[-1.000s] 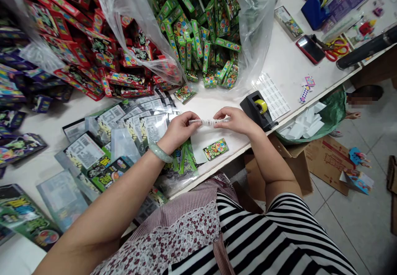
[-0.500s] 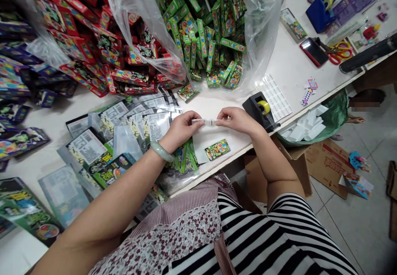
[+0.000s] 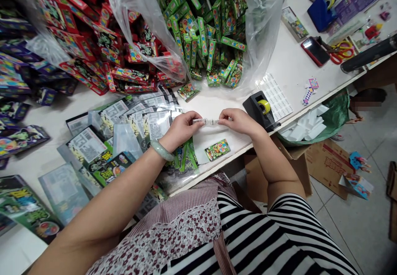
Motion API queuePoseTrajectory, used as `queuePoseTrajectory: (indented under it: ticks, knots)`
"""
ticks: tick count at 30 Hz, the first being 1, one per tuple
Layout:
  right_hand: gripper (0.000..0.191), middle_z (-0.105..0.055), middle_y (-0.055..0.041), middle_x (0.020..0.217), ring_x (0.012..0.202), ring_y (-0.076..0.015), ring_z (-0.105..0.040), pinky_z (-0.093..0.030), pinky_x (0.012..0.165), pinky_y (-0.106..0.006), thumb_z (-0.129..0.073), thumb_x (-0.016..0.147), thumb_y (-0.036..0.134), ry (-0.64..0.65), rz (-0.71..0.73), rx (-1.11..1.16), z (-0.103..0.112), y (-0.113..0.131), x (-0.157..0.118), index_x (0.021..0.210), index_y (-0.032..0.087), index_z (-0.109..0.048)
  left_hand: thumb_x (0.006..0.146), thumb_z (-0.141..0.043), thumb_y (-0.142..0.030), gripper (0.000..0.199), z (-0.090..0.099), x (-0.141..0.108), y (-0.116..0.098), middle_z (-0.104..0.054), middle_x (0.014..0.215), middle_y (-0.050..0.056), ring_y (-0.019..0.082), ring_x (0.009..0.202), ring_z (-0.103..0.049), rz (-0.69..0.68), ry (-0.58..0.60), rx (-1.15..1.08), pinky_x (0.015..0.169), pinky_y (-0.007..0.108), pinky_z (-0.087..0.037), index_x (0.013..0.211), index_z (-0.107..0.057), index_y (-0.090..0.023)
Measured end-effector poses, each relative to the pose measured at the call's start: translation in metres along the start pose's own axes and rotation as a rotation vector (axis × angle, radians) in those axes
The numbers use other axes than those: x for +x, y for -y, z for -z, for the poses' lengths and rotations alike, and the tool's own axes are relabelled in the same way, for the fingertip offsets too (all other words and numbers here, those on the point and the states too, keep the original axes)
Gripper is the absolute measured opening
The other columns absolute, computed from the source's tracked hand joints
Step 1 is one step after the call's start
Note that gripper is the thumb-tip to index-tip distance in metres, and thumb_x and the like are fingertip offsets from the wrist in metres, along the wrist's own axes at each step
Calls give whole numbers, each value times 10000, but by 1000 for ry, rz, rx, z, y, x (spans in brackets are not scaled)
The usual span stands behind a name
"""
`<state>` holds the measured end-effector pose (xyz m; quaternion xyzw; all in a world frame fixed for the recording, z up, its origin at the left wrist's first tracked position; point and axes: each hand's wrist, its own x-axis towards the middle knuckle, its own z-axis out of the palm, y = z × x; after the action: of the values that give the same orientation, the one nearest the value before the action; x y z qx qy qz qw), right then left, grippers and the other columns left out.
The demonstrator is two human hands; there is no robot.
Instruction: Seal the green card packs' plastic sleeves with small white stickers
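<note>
At the centre of the frame the left hand (image 3: 181, 128) and the right hand (image 3: 237, 120) face each other above the white table (image 3: 288, 66), each pinching one end of a narrow printed paper strip (image 3: 208, 121) stretched between them. Just below the strip a small green printed box (image 3: 217, 149) lies on a flat clear plastic bag (image 3: 207, 142) near the table's front edge. Right of the right hand stands a black tape dispenser (image 3: 260, 109), with a white sheet of stickers (image 3: 276, 97) behind it. Left of the left hand, flat clear packets with printed cards (image 3: 124, 126) overlap in a spread. Behind the hands, at upper centre, a clear plastic sack of green boxes (image 3: 211, 31) rests on the table; a heap of red boxes (image 3: 93, 47) lies to its left.
</note>
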<state>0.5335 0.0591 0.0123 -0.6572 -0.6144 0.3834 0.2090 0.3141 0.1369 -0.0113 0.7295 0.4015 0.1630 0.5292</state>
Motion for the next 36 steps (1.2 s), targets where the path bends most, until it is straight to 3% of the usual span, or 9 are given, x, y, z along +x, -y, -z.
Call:
queuePoseTrajectory:
  ticks: [5, 12, 18, 21, 26, 36]
  knots:
    - [121, -655, -3, 771, 737, -146, -572, -392, 692, -259, -711, 777, 272, 4, -25, 93, 0, 1, 1, 800, 166, -658, 729, -635, -350, 190, 1, 0, -1, -594, 677, -8, 137, 620, -475, -2, -3, 23, 589, 260, -364, 808, -647, -177]
    - [142, -648, 1, 738, 713, -137, -545, -363, 671, -259, -647, 851, 282, -17, -1, -15, -1, 2, 3, 765, 170, -663, 734, -655, -388, 228, 0, 0, -1, -593, 683, -5, 141, 628, -486, 3, 4, -11, 593, 264, -368, 820, -643, -177]
    - [135, -694, -20, 845, 784, -152, -613, -417, 722, -264, -713, 804, 275, 3, 9, 56, -1, 7, 5, 885, 167, -706, 721, -646, -358, 203, 0, -1, -3, -598, 703, -2, 138, 634, -489, 14, 12, -27, 600, 265, -376, 804, -634, -174]
    - [95, -691, -21, 829, 776, -153, -613, -421, 733, -271, -709, 796, 238, 11, 9, 34, 2, 9, 4, 852, 161, -701, 723, -635, -342, 195, 1, -2, -4, -598, 706, -4, 136, 624, -478, 8, 10, -11, 594, 263, -374, 825, -638, -176]
    - [59, -654, 2, 765, 747, -145, -576, -411, 727, -266, -688, 783, 215, -21, 38, 69, 3, 6, 2, 771, 167, -656, 712, -642, -362, 236, 2, -3, -4, -628, 751, 6, 143, 655, -503, -5, 20, -22, 606, 261, -385, 856, -649, -175]
    - [80, -693, 0, 820, 795, -160, -605, -431, 758, -280, -650, 813, 257, -142, 67, 146, -6, 2, -1, 848, 195, -686, 742, -636, -473, 298, 0, -2, -9, -546, 605, -19, 128, 595, -425, 30, -11, 6, 582, 261, -345, 717, -628, -176]
